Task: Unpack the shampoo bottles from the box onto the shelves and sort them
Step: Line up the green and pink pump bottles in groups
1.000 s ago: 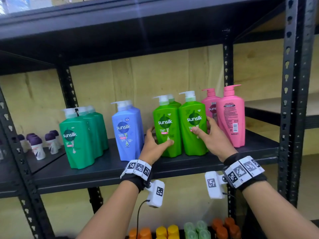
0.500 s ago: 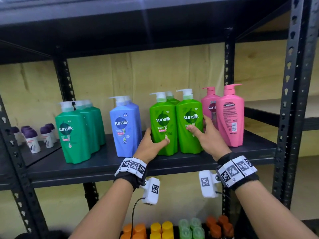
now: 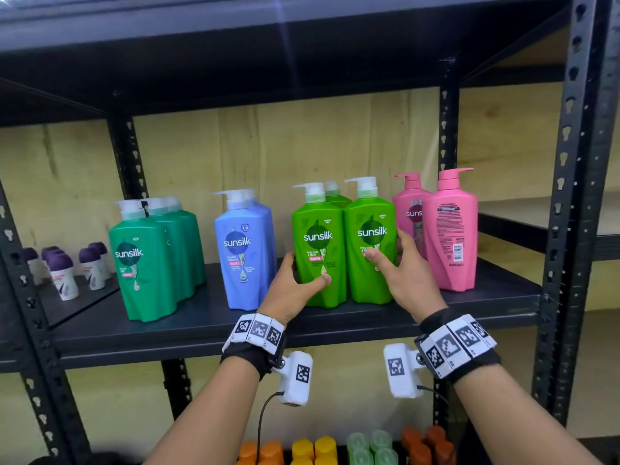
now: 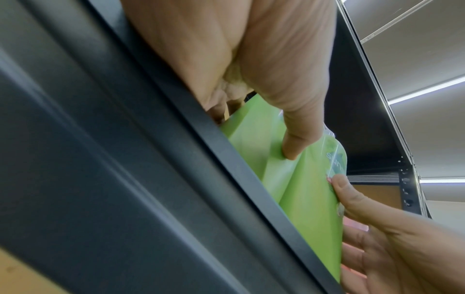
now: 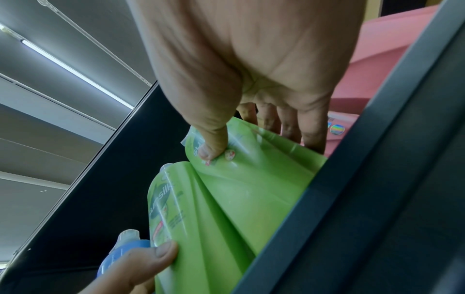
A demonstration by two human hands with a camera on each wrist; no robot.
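Note:
Two bright green shampoo bottles stand side by side on the black shelf (image 3: 335, 327). My left hand (image 3: 295, 283) grips the left green bottle (image 3: 318, 250), thumb on its front and fingers round its left side. My right hand (image 3: 399, 270) grips the right green bottle (image 3: 370, 239), thumb on its label and fingers behind its right side. A third green bottle (image 3: 335, 196) stands behind them. The left wrist view shows the left thumb on the left green bottle (image 4: 254, 139). In the right wrist view the thumb presses the right green bottle (image 5: 251, 159).
On the same shelf stand dark green bottles (image 3: 147, 263) at the left, blue bottles (image 3: 245, 253), and pink bottles (image 3: 453, 229) right beside my right hand. Small purple-capped bottles (image 3: 63, 273) sit on the neighbouring shelf. Coloured caps (image 3: 315, 448) show on the shelf below. A black upright post (image 3: 570, 196) stands at right.
Both hands stay on the two green bottles. The bottles have shifted slightly left and closer together, away from the pink ones; the head view has moved a little.

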